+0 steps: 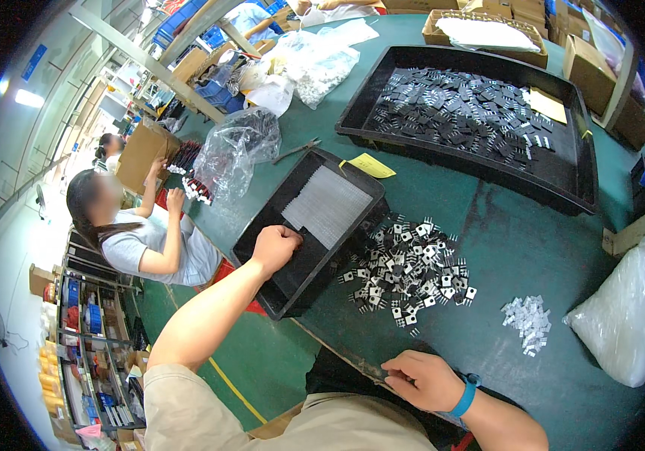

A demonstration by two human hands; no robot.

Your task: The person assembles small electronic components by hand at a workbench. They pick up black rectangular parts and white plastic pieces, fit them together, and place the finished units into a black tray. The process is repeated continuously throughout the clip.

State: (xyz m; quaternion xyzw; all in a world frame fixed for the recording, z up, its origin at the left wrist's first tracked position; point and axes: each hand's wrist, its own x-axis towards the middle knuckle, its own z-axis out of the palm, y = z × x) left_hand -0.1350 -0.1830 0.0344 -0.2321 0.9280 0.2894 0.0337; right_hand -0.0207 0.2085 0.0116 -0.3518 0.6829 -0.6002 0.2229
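My left hand (276,246) reaches into a small black tray (292,282) and its fingers are curled at the edge of a neat block of pale small parts (327,207) laid in rows there; whether they pinch a part I cannot tell. My right hand (426,379), with a blue wristband, rests at the near table edge, fingers closed, thumb and fingertips together; what it holds is too small to see. Between the hands lies a loose heap of small black-and-silver finned components (411,272) on the green table (518,248).
A large black tray (563,177) of dark components sits farther back. A little pile of white bits (529,322) and a white plastic bag (630,316) lie at right. Clear bags, cardboard boxes and a yellow slip (370,165) lie beyond. A seated person (138,237) works at left.
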